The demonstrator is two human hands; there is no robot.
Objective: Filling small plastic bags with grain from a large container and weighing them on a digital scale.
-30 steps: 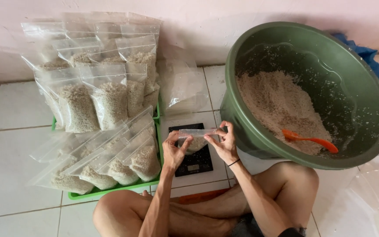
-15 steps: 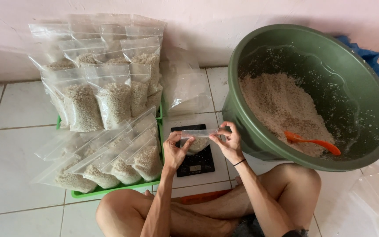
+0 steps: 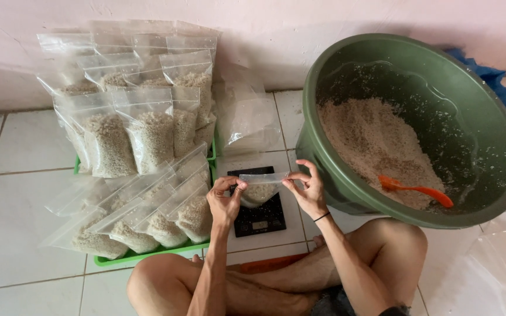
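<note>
A large round green plastic basin [image 3: 323,105] of pale grain holds an orange scoop [image 3: 417,190]. Filled clear bags [image 3: 147,134] crowd a green tray [image 3: 147,255]. Above the black scale [image 3: 265,219], the left hand [image 3: 225,199] and right hand [image 3: 307,188] pinch a small clear zip bag [image 3: 262,187] by its top corners.

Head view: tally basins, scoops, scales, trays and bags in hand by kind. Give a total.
Green basin: 1
Orange scoop: 1
Black scale: 1
Green tray: 1
Held clear bag: 1
Total: 5
</note>
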